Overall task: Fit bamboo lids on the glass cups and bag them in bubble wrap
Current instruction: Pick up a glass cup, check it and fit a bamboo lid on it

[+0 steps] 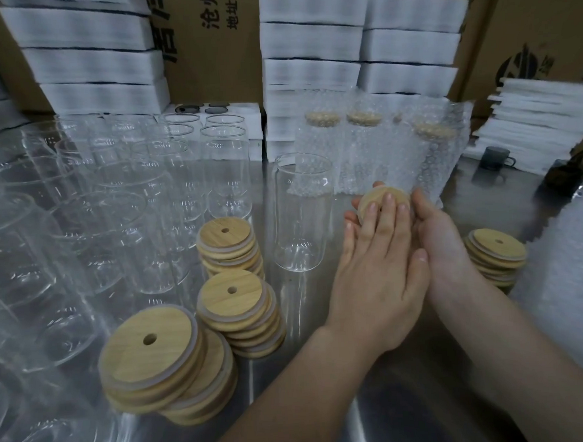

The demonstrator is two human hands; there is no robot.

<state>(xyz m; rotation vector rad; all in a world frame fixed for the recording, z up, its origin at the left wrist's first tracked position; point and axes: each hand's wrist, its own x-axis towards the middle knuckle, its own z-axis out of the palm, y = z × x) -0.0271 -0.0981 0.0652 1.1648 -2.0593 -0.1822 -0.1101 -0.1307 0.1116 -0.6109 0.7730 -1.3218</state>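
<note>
I hold one bamboo lid point(382, 196) between both hands above the steel table. My left hand point(378, 270) lies on top, its straight fingers pressing the lid. My right hand point(445, 245) cradles the lid from below, and its fingertips show past the lid's far and left edges. An empty glass cup point(301, 213) stands upright just left of my hands, without a lid. Behind my hands stand several lidded cups in bubble wrap point(364, 148).
Three stacks of bamboo lids point(239, 309) sit at centre left and another stack point(495, 252) lies right of my wrists. Many bare glasses point(111, 197) crowd the left side. Bubble wrap point(576, 271) lies at the right. White foam stacks point(309, 31) and cardboard boxes line the back.
</note>
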